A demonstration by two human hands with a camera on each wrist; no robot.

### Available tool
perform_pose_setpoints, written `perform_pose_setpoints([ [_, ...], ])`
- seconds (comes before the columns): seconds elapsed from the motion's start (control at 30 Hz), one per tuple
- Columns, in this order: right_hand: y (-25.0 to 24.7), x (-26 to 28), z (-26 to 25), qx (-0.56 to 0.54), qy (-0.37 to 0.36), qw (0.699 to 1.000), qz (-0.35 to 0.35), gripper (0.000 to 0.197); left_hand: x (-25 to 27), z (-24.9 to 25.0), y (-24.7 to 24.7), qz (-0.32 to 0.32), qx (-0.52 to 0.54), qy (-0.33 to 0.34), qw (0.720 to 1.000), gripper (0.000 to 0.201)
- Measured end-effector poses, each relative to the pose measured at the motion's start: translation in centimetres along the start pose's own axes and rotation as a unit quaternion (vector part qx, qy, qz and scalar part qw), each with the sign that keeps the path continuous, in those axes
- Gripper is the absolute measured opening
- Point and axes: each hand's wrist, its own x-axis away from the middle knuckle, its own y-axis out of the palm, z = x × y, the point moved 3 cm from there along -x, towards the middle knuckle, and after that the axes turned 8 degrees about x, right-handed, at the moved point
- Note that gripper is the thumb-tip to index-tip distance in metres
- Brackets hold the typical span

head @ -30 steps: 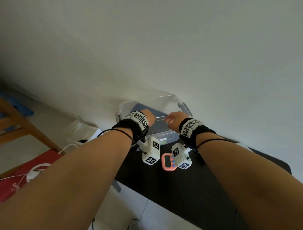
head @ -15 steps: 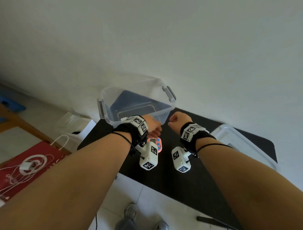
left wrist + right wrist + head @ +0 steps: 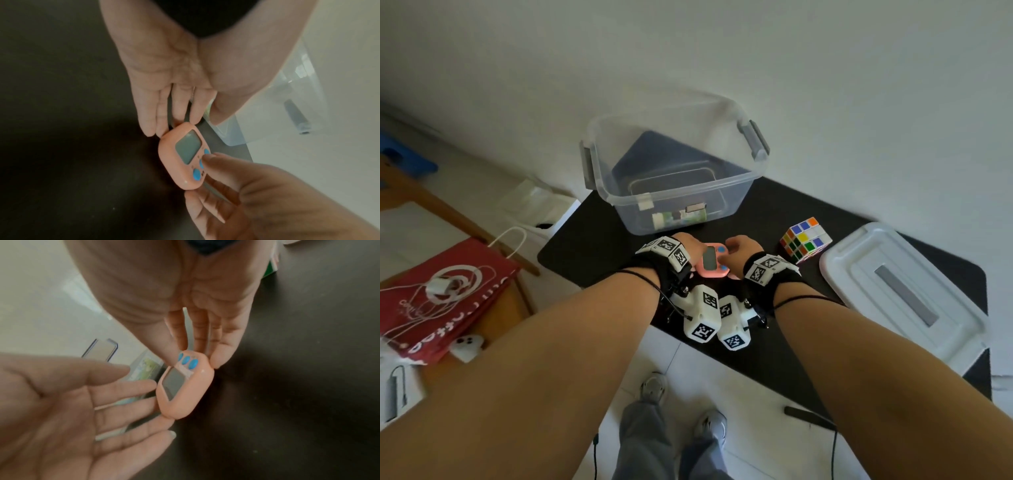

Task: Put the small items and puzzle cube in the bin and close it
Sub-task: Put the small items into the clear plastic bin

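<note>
A pink timer [image 3: 710, 262] with blue buttons and a grey screen is held just above the black mat, in front of the clear bin [image 3: 722, 183]. My right hand [image 3: 739, 248] pinches its button end, thumb on top and fingers beneath, as the right wrist view shows on the timer [image 3: 185, 386]. My left hand [image 3: 688, 241] is flat, its straight fingers [image 3: 164, 120] touching the timer's [image 3: 185, 159] other end. The puzzle cube [image 3: 805, 240] sits on the mat to the right. The bin is open, with a green-and-white box [image 3: 678, 217] inside.
The white lid [image 3: 900, 294] lies on the mat's [image 3: 791, 342] right end. A red paper bag [image 3: 448, 291] rests on a wooden table at the left. My feet and the tiled floor are below the mat's near edge.
Both hands came back from the bin to the timer, which lay on the mat; the right hand now pinches it and the left touches it. The view tilted down, showing cube and lid.
</note>
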Motion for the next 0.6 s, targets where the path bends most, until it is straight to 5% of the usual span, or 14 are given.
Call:
perform_pose_setpoints([
  [0.3,-10.1,5.3,-3.0,-0.130,0.002,0.991,0.024,0.025,6.9,8.6,-1.1,-0.033,0.016,0.072,0.997,0.029],
  [0.47,-15.9,7.9,-6.6,-0.144,-0.049,0.987,0.054,0.020,8.2,13.7,-3.0,-0.017,-0.111,0.088,0.990,0.014],
  [0.6,-16.8,7.3,-8.9,-0.159,-0.062,0.983,0.073,0.022,8.6,16.6,-5.7,0.003,0.007,0.164,0.986,0.018],
])
